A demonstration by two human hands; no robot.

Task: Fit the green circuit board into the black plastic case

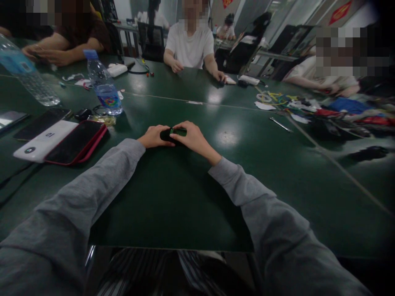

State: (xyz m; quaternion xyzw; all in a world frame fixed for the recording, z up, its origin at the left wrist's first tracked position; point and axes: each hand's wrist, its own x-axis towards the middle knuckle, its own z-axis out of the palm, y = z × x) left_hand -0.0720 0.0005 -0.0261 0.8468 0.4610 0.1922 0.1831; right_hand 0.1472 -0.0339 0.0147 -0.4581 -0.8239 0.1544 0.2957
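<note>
Both of my hands hold one small dark case-like object (166, 135) just above the green table (173, 197). My left hand (154, 136) is closed around its left end, thumb on the near side. My right hand (193, 137) grips its right part, with fingers over the top and the thumb at the middle. A shiny green patch shows between the fingers of the right hand. The object's exact kind cannot be made out. Grey sleeves cover both my forearms.
Left of my hands are a phone in a red case (77, 142), a white power bank (33, 150) and a half-full water bottle (106, 90). To the right lie a wrench (280, 125) and a heap of cables (311, 107). Several people sit around the table.
</note>
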